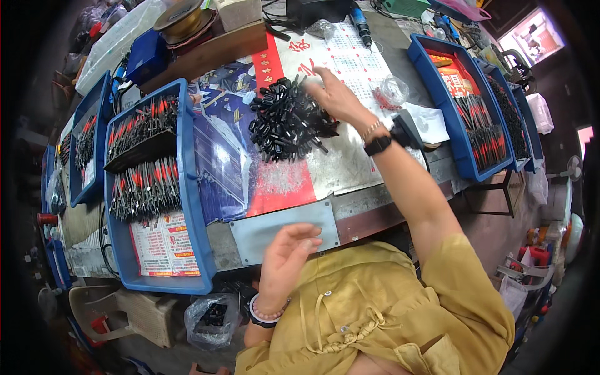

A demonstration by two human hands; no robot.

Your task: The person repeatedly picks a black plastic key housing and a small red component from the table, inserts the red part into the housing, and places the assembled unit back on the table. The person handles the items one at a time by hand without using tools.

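Observation:
My right hand (334, 95) reaches out over the bench and rests on the far right side of a heap of small black plastic parts (284, 122); its fingers are spread and I cannot see a part in them. A black watch and a bracelet sit on that wrist. My left hand (284, 259) hovers near my chest at the bench's front edge, fingers apart and holding nothing, just below a grey metal plate (275, 228). A beaded bracelet is on that wrist.
A blue tray (187, 187) on the left holds rows of red-and-black leads and a printed sheet. More blue trays (459, 150) of similar leads stand on the right. A clear plastic bag (394, 90) lies beyond the heap. A bag of black parts (212, 319) sits below the bench.

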